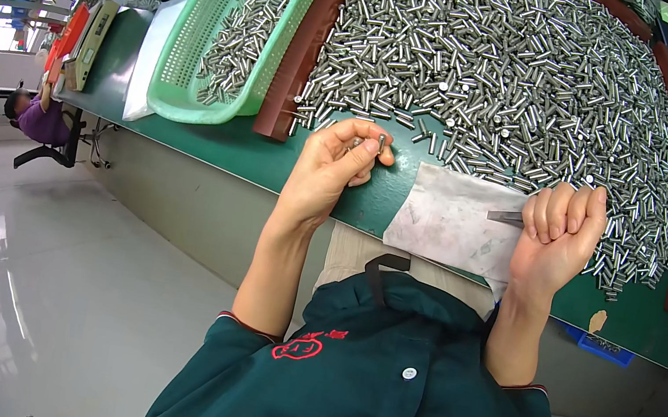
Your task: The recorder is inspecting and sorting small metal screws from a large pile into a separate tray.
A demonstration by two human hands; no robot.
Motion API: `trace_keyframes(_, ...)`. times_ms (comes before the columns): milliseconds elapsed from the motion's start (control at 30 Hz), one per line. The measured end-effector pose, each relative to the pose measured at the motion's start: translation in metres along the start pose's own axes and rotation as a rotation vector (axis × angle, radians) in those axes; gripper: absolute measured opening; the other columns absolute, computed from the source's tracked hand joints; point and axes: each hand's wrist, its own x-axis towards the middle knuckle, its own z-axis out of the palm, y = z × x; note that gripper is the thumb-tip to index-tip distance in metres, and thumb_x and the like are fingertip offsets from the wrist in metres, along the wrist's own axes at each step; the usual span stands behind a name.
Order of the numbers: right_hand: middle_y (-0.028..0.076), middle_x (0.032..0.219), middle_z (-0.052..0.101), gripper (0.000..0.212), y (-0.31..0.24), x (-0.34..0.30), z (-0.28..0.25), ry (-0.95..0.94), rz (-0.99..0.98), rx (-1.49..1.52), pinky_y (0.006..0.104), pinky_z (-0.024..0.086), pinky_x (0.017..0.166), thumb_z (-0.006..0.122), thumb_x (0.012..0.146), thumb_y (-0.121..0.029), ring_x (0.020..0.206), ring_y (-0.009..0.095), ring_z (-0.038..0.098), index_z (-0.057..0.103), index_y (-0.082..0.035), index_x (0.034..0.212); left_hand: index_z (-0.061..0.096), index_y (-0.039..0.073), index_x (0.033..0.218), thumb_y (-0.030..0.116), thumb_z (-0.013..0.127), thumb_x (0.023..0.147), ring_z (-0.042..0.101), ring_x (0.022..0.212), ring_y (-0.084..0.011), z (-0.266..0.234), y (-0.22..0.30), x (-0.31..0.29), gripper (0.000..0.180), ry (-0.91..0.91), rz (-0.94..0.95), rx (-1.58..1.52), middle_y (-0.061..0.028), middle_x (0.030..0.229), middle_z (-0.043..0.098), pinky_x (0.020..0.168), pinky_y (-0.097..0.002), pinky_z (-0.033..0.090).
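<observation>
My left hand [337,163] is closed, pinching a short shiny metal pin [381,142] upright between thumb and fingers. More pins may lie in its curled fingers, but these are mostly hidden. My right hand [561,226] makes a fist, palm side up, around a flat grey metal tool [506,216] that looks like tweezers. Only one end of it sticks out to the left, over a stained white cloth [449,215] at the table's near edge. Just beyond both hands spreads a wide heap of loose metal pins [502,68].
Red-brown border strips [309,43] flank the heap on the green table [220,146]. To the left stands a green plastic basket [170,72] part filled with pins. A small blue tray [600,347] sits below the table edge at right. Far left, another person [46,120] sits.
</observation>
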Motion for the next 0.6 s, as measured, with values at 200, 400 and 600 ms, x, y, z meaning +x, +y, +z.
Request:
trace_keyframes(200,-0.001,0.044,0.025,0.038,0.001,0.001,-0.006,-0.009,-0.008,0.006,0.0219,0.016,0.036,0.031,0.091,-0.024,0.038,0.007,0.016,0.026,-0.012,0.056,0.055,-0.003,0.086,0.004,0.056,0.078,0.048,0.064,-0.0063,0.021,0.0,-0.003,0.01,0.08,0.084,0.334,-0.0051,0.074,0.056,0.054,-0.0195,0.038)
trace_keyframes(400,-0.001,0.045,0.026,0.038,0.001,0.003,-0.004,-0.036,-0.009,-0.003,0.0215,0.017,0.036,0.029,0.092,-0.024,0.038,0.007,0.017,0.026,-0.011,0.056,0.053,-0.001,0.075,0.003,0.059,0.073,0.046,0.047,-0.0212,0.076,-0.007,-0.01,0.007,-0.15,0.385,0.886,-0.009,0.058,0.048,0.045,-0.0316,0.036)
trace_keyframes(600,0.0,0.043,0.027,0.04,-0.001,0.003,-0.009,-0.043,-0.021,0.082,0.0222,0.017,0.035,0.029,0.091,-0.025,0.036,0.007,0.017,0.026,-0.011,0.053,0.05,0.002,0.074,0.002,0.06,0.07,0.048,0.052,-0.0265,0.085,-0.021,-0.008,0.01,-0.169,0.444,1.035,-0.0111,0.06,0.048,0.049,-0.0349,0.038)
